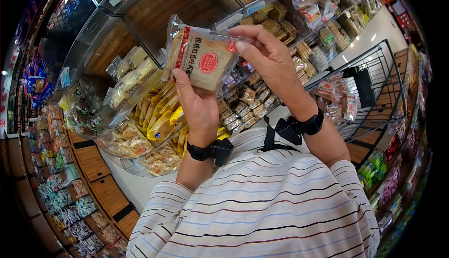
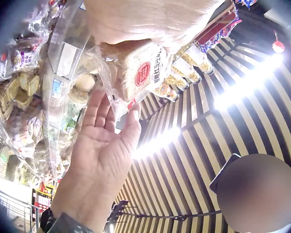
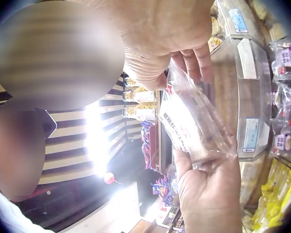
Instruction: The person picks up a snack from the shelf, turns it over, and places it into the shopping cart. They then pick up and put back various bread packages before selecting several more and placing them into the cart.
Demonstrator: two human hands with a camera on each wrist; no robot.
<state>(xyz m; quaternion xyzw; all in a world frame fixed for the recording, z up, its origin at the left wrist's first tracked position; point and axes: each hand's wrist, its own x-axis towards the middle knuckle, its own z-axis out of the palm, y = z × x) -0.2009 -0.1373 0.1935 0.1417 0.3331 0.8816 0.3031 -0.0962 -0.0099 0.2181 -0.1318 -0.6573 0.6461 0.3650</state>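
Observation:
A clear packet of sliced bread (image 1: 206, 64) with a round red label is held up at chest height in the head view. The left hand (image 1: 199, 108) grips its lower left side, thumb across the front and fingers behind. At the packet's upper right corner, the right hand (image 1: 269, 59) pinches the clear wrap between thumb and fingers. The left wrist view shows the packet (image 2: 136, 70) between the near left hand (image 2: 150, 19) and the right hand (image 2: 104, 150). In the right wrist view the packet (image 3: 194, 124) lies across the left hand (image 3: 211, 194), below the right hand (image 3: 169, 39).
Clear bins (image 1: 135, 85) of packaged bread and yellow packets (image 1: 161, 117) stand in front. Shelves of small packaged cakes (image 1: 248, 103) run to the right. A black wire cart (image 1: 369, 89) holding packets (image 1: 334, 96) is at the right. More goods shelves (image 1: 61, 192) are at the left.

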